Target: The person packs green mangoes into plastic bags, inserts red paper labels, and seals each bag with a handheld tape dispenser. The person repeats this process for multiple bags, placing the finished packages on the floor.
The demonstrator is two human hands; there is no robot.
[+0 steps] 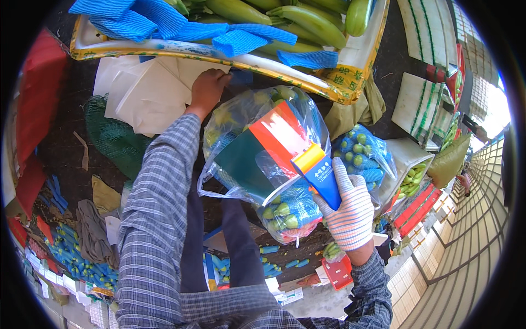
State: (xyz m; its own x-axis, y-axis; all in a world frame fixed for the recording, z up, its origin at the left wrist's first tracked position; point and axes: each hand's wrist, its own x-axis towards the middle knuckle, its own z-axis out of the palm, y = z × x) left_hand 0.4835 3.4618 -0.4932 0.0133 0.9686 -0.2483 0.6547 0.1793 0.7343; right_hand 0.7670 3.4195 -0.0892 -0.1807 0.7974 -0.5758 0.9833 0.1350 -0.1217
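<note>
In a striped knit glove, my right hand (349, 205) grips a blue tape dispenser (322, 174) with a yellow front edge. Its tip lies over a dark green and orange printed sheet (259, 158), which rests on a clear plastic bag (222, 115) of green vegetables in blue foam net sleeves. My bare left hand (209, 88) reaches to the white paper sheets (148, 96), just under the rim of a foam box (197, 53); whether its fingertips hold anything is hidden. A second clear bag of netted vegetables (287, 220) lies beneath the printed sheet and beside my right hand.
Long green vegetables (312, 24) and blue foam sleeves (242, 37) fill the taped foam box. Another bag of netted vegetables (361, 152) stands at right, near foam boxes (419, 107). Dark green netting (115, 135) lies at left. A red basket (337, 271) sits low down.
</note>
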